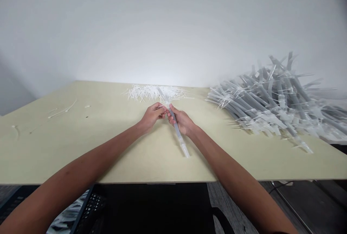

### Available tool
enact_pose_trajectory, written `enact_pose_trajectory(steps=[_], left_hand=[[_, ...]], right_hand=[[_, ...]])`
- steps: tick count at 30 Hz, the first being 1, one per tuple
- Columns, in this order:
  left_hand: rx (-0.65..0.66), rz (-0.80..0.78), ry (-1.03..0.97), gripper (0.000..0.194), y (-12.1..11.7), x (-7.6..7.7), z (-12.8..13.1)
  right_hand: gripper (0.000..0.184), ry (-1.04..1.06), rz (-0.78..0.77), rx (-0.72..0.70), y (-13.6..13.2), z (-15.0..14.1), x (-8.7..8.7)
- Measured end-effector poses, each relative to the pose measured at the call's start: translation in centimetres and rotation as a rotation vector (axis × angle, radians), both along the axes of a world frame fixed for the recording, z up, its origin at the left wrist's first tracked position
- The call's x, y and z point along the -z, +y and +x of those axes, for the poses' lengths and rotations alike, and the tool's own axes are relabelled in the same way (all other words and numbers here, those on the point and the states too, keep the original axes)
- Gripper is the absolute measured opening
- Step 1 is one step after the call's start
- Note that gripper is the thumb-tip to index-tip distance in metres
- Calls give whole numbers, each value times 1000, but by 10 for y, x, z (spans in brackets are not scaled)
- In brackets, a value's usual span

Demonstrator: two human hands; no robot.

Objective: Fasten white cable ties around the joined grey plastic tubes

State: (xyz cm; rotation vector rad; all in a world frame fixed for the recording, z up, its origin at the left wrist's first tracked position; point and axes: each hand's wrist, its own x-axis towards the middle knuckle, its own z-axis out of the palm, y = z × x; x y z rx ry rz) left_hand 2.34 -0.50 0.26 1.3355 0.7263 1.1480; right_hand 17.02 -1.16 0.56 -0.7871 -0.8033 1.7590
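Note:
A grey flexible tube point(176, 129) with clear, translucent sleeves at its ends slants across the middle of the table, its lower end toward me. My right hand point(181, 119) is wrapped round its upper half, thumb on top. Beside it, my left hand point(155, 115) is closed in a pinch against the tube's upper part, near the clear sleeve. Whatever lies between the left fingertips is too small to make out. Just behind both hands spreads a pile of white cable ties point(141, 92), partly covered by the tube's far end.
At the right, a large heap of similar grey tubes point(260, 96) with clear ends and ties covers the table point(108, 154). Several loose ties point(63, 112) lie at the left. Below the front edge stands a dark blue crate point(84, 210) holding pale strips. A wall point(162, 28) rises behind.

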Motion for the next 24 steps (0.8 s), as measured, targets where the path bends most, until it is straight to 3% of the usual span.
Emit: enact_pose_trajectory(steps=[8,15,20,24], left_hand=[[-51,12,5,22,3,1,0],[-78,8,-5,22,4,1,-1],[-71,0,-20,23,4,-1,-1],[-61,-6,-27,24,4,-1,0]], right_hand=[[20,73,-21,-2,1,2,-5],[14,45,76,15,1,1,-2],[31,-35,147,65,1,-1,1],[26,-57,184,88,0,0,1]])
